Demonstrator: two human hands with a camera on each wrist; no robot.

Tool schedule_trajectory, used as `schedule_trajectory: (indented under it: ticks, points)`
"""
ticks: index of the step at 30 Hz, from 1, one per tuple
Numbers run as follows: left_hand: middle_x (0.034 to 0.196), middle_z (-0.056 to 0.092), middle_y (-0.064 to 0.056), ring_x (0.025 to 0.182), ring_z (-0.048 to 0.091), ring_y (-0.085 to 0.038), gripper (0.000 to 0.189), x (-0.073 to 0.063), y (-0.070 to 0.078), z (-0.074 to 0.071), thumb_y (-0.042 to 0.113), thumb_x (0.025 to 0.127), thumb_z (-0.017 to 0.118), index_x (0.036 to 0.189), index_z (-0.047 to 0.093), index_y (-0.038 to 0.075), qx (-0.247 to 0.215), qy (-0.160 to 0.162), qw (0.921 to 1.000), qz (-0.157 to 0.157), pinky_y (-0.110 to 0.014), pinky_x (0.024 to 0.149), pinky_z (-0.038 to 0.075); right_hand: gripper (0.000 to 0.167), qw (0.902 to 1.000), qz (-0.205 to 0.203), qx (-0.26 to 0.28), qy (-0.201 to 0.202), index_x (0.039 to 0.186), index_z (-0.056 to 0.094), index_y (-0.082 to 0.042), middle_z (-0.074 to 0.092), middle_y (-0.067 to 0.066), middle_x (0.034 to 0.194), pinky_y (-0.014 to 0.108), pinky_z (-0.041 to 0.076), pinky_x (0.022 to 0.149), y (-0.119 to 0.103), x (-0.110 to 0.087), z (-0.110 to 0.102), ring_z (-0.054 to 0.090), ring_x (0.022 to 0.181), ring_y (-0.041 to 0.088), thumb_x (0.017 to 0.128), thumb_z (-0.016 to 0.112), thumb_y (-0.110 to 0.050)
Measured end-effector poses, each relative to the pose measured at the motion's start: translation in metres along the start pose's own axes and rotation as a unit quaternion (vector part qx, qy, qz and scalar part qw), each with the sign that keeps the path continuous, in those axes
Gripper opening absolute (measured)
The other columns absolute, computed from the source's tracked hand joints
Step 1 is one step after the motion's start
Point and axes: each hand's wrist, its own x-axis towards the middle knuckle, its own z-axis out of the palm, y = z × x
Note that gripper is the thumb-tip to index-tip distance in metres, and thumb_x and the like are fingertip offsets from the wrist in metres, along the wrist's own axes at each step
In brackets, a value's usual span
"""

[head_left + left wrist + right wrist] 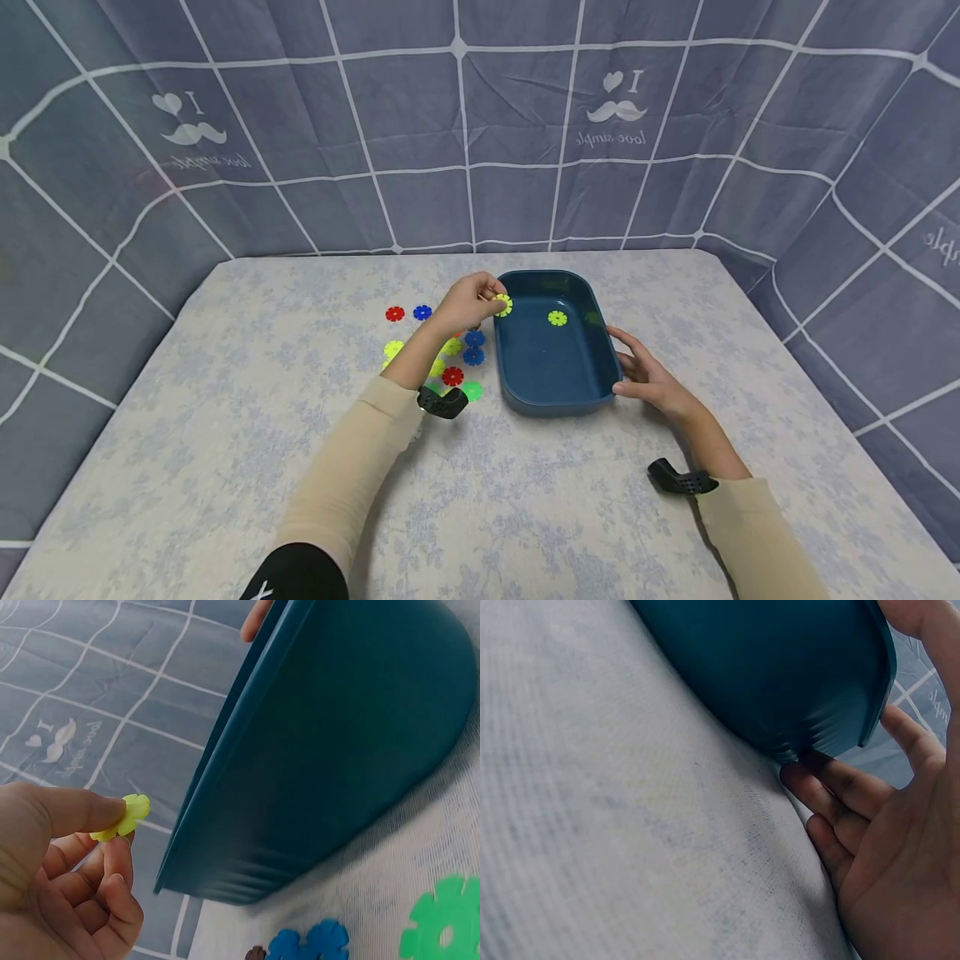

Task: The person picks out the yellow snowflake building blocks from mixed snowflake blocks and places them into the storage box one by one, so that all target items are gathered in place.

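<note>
My left hand (467,304) pinches a yellow flower-shaped plastic disc (504,306) between thumb and fingers, by the left rim of a dark teal bin (558,371). In the left wrist view the yellow disc (135,814) is apart from the bin's wall (337,735). Inside the bin lies another yellow disc (557,318). At the bin's right side, my right hand (648,379) rests its fingertips and thumb against the wall and rim. The right wrist view shows its fingers (847,784) touching the bin's outer wall (780,667) low down.
Left of the bin, several loose discs lie on the table (247,400), among them a red disc (395,313), a blue disc (422,312) and a green disc (472,391). Some are hidden under my left arm. A grey-blue checked curtain (420,117) surrounds the table.
</note>
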Motion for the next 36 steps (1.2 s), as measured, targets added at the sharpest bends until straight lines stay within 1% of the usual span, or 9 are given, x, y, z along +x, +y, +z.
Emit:
schedule_trajectory:
  ticks: [3,5,7,12,15,20,30,33,36]
  points:
    - [0.092,0.056,-0.008,0.075,0.050,-0.017,0.017,0.003,0.003,0.005,0.007,0.094,0.061,0.109,0.059,-0.001,0.012,-0.003,0.9999,0.011,-0.026,0.064,0.042,0.084,1.0000,-0.001,0.000,0.000,0.157,0.009,-0.015,0.026,0.036,0.149,0.029,0.047,0.091,0.001,0.000,0.000,0.045,0.129,0.027,0.091,0.061,-0.005]
    - [0.091,0.056,-0.008,0.079,0.051,-0.018,0.016,0.004,0.006,0.008,0.007,0.094,0.062,0.108,0.060,-0.001,0.020,-0.007,0.9996,0.018,-0.027,0.068,0.043,0.085,1.0000,0.000,-0.001,0.002,0.157,0.009,-0.015,0.027,0.036,0.149,0.029,0.047,0.091,0.001,0.000,0.000,0.046,0.126,0.022,0.091,0.062,-0.005]
    - [0.090,0.058,-0.008,0.079,0.052,-0.019,0.016,0.006,0.009,0.011,0.006,0.094,0.062,0.107,0.060,-0.001,0.025,-0.012,0.9994,0.023,-0.027,0.069,0.043,0.085,1.0000,0.001,-0.002,0.003,0.157,0.009,-0.015,0.027,0.036,0.149,0.029,0.047,0.091,0.001,0.000,0.000,0.046,0.128,0.027,0.091,0.062,-0.006]
    - [0.091,0.060,-0.009,0.079,0.054,-0.018,0.016,0.011,0.015,0.020,0.006,0.093,0.063,0.107,0.061,-0.001,0.037,-0.023,0.9986,0.028,-0.027,0.070,0.045,0.085,1.0000,0.004,-0.006,0.004,0.157,0.008,-0.015,0.026,0.035,0.150,0.028,0.046,0.091,0.000,0.000,0.000,0.032,0.133,0.050,0.091,0.062,-0.006]
    - [0.091,0.060,-0.009,0.080,0.055,-0.018,0.016,0.014,0.017,0.024,0.006,0.093,0.063,0.107,0.061,-0.001,0.046,-0.029,0.9981,0.031,-0.027,0.070,0.046,0.085,1.0000,0.004,-0.007,0.003,0.157,0.008,-0.015,0.026,0.035,0.150,0.028,0.046,0.091,0.001,0.000,0.000,0.030,0.133,0.053,0.091,0.062,-0.006]
    - [0.091,0.059,-0.009,0.081,0.056,-0.019,0.016,0.018,0.017,0.033,0.007,0.094,0.064,0.107,0.061,-0.001,0.052,-0.040,0.9972,0.036,-0.027,0.071,0.047,0.085,1.0000,0.004,-0.007,0.005,0.157,0.009,-0.015,0.027,0.035,0.149,0.029,0.047,0.091,0.000,0.000,0.000,0.039,0.131,0.042,0.091,0.062,-0.007]
    - [0.092,0.059,-0.007,0.082,0.056,-0.018,0.017,0.027,0.019,0.050,0.009,0.093,0.065,0.108,0.061,0.002,0.090,-0.068,0.9932,0.028,-0.028,0.074,0.046,0.085,1.0000,-0.007,0.006,-0.004,0.157,0.008,-0.014,0.023,0.036,0.150,0.028,0.047,0.091,-0.001,0.000,-0.001,0.048,0.123,0.007,0.092,0.062,-0.006]
    - [0.092,0.059,-0.006,0.081,0.055,-0.018,0.018,0.029,0.021,0.054,0.010,0.093,0.065,0.108,0.062,0.002,0.105,-0.073,0.9914,0.026,-0.027,0.072,0.045,0.085,0.9999,-0.008,0.006,-0.004,0.157,0.008,-0.014,0.023,0.037,0.150,0.028,0.047,0.091,0.000,0.000,-0.001,0.048,0.122,0.005,0.092,0.062,-0.006]
    - [0.092,0.058,-0.007,0.080,0.055,-0.018,0.018,0.031,0.023,0.058,0.009,0.093,0.065,0.109,0.062,0.002,0.112,-0.078,0.9903,0.025,-0.027,0.071,0.044,0.085,1.0000,-0.004,0.004,0.000,0.157,0.008,-0.014,0.023,0.036,0.150,0.029,0.047,0.091,0.001,0.000,-0.001,0.047,0.124,0.011,0.092,0.062,-0.006]
